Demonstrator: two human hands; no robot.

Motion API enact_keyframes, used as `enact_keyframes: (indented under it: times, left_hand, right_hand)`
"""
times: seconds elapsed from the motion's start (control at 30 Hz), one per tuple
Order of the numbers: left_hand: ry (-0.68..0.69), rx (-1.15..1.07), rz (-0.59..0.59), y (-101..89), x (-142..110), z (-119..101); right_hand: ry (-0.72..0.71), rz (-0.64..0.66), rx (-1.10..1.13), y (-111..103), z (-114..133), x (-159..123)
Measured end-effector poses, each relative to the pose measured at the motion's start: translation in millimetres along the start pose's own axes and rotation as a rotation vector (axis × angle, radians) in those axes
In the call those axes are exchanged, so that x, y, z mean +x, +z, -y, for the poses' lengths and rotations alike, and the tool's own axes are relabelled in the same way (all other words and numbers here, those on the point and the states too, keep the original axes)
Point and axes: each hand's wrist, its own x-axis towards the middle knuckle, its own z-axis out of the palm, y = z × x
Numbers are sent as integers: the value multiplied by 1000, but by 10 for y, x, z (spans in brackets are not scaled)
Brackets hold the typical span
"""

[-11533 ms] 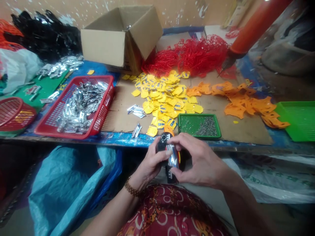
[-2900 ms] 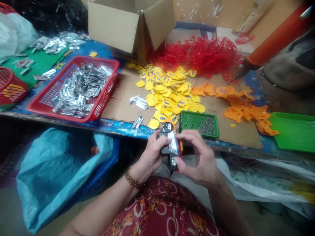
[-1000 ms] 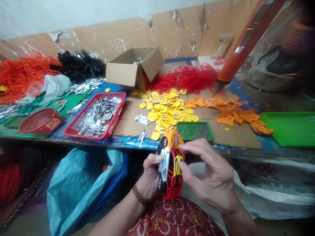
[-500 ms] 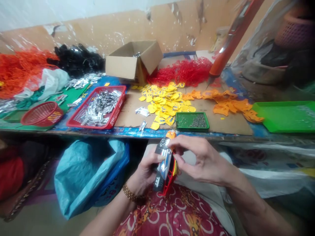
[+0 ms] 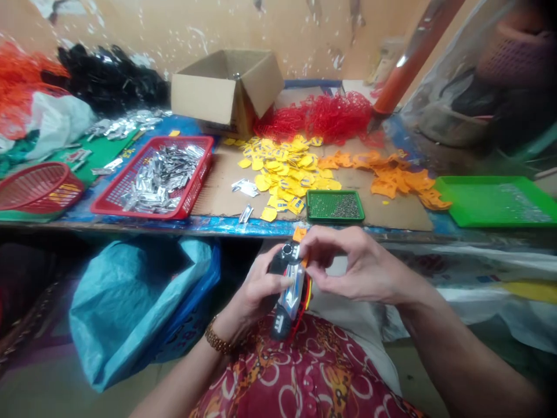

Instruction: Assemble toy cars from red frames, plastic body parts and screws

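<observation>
My hands hold a stack of moulded plastic car-shaped parts over my lap, just below the bench edge. It shows a chrome-silver piece, black plastic, and orange and red edges. My left hand wraps it from below and behind. The fingertips of my right hand pinch its upper end, near a small orange piece. A loose heap of yellow plastic pieces lies on the cardboard sheet beyond my hands, and a few silver pieces lie closer to the edge.
A green mesh tray of small metal pins stands just beyond my hands. A red basket of silver parts sits to the left, with a blue plastic sack below. Orange scraps, red lattice pieces, a cardboard box and a green tray occupy the bench.
The stack has turned back so the red lattice side is mostly hidden, and my right hand has moved up to its top end. The view has shifted, putting the bench higher in the picture.
</observation>
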Motion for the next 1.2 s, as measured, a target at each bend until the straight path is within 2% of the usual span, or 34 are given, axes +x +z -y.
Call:
enact_keyframes:
  times: [0.1,0.2,0.37,0.6,0.77,0.93,1.2]
  left_hand:
    - [13,27,85,-39,-41,56]
    - [29,36,110,-57,-94,86]
    - [37,68,104,-71,-136,74]
    - [-11,-12,133,-59,-61,92]
    - [-78,-62,144,-80,-17,112]
    - [-66,-55,144,-54,-15,109]
    - [-111,-82,90,-48,-31,138]
  right_hand:
    - [33,26,55,1,33,-37]
    - [62,32,-23,43,108,-69]
    - [-18,-89,-232,196,166,-100]
    - [-96,-197,-286,241,69,-137]
    - [-36,-169,-242,204,17,-155]
    - [-36,-130,-177,222,-30,-145]
    - [42,-176,14,304,-111,-233]
